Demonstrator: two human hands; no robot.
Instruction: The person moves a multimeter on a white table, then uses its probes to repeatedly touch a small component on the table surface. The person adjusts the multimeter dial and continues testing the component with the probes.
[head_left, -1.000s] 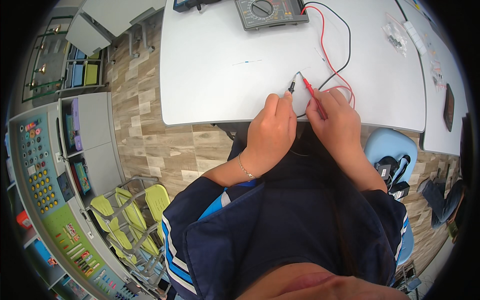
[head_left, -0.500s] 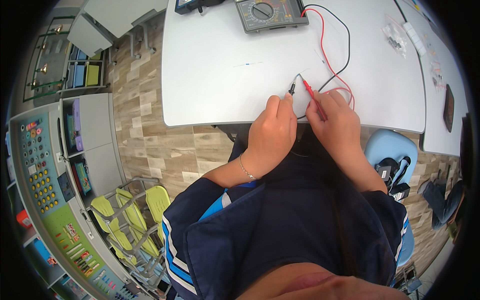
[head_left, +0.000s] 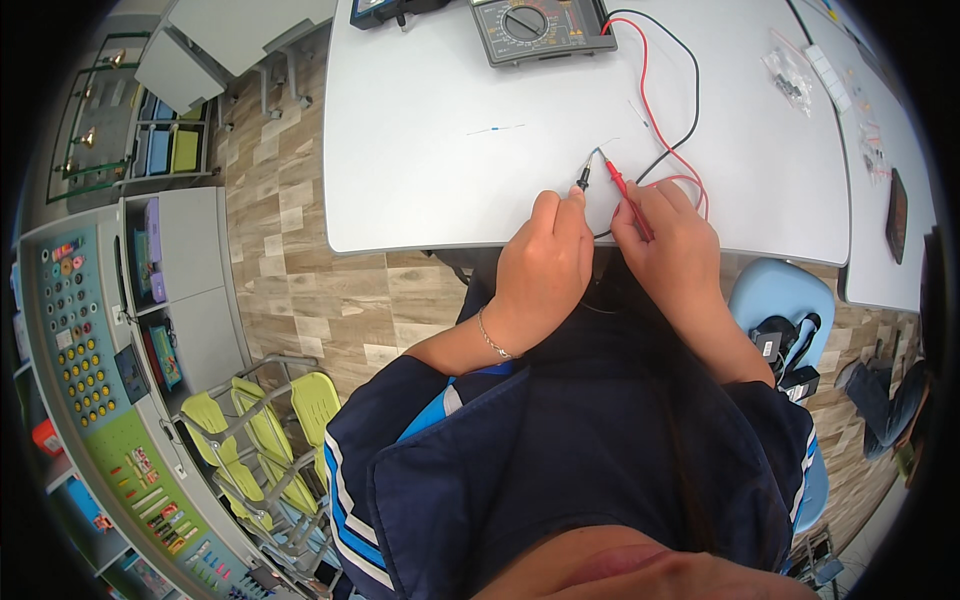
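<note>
While both hands work near the front edge of the white table (head_left: 420, 195), a clear plastic bag (head_left: 790, 84) lies toward its right side, with small dark pieces visible inside. Over on the left, a rack carries a blue bin (head_left: 157, 150) and a yellow-green bin (head_left: 184, 150) side by side; from where I stand I cannot tell what is in either.

The person's left hand (head_left: 545, 255) is clamped on the black probe (head_left: 585, 177), fingertips pinched together around its handle. The right hand (head_left: 670, 235) is closed around the red probe (head_left: 628, 195), thumb and fingers wrapped along the shaft. Both probes point away from the body: the black one leans its tip to the right, the red one to the left, so their long axes converge like an upturned V. At that meeting place sits a small blue component (head_left: 598, 150), its thin wire slanting away to the far right; whether both tips touch it is too small to tell.

Beyond, the grey multimeter (head_left: 540, 32) rests at the far side, its red and black leads curving down the right. A second blue component (head_left: 495, 129) lies to the left, its long axis running nearly sideways.
</note>
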